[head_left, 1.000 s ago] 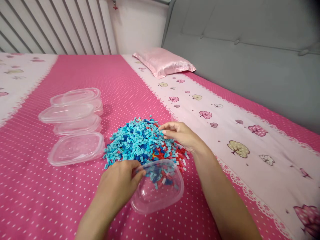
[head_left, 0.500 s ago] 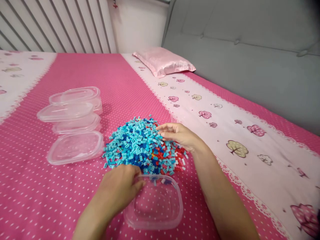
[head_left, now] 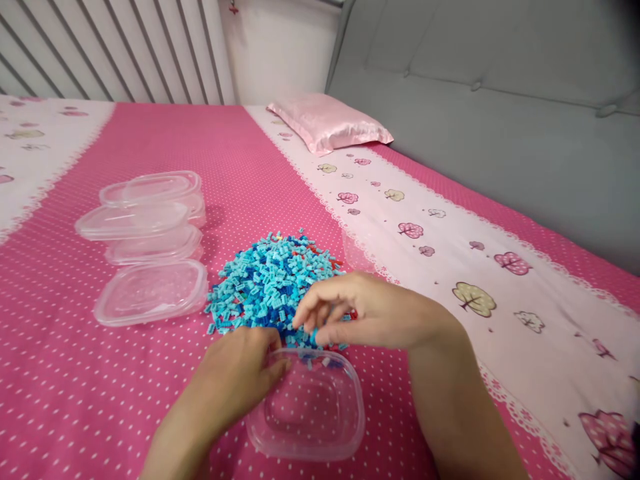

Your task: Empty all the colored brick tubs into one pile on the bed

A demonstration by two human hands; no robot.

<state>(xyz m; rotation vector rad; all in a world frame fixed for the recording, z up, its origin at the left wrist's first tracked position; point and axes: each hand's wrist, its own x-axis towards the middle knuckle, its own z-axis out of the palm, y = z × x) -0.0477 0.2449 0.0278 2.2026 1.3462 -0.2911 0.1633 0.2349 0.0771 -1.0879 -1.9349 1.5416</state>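
Note:
A heap of small toy building bricks (head_left: 270, 283), mostly light and dark blue with some red, lies on the bedspread. In front of it stands a clear plastic container (head_left: 313, 447). My left hand (head_left: 245, 370) is closed at the container's left rim, thumb over the edge, its other fingers partly hidden. Over the near right side of the heap is my right hand (head_left: 357, 310), its fingers curled towards the thumb. A blue brick (head_left: 314, 336) shows between its fingertips; whether more are in the grasp is hidden.
Several clear plastic containers (head_left: 150, 293) stand in a row on the left. The pink dotted bedspread (head_left: 200, 140) lies under everything. A pink pillow (head_left: 330, 123) rests at the back, against the grey padded headboard (head_left: 475, 133). A faint clear plastic piece (head_left: 355, 252) lies right of the heap.
My right hand has come nearer from the heap's right side, towards the container, and its fingers have curled in with a blue brick showing. My left hand stays at the rim.

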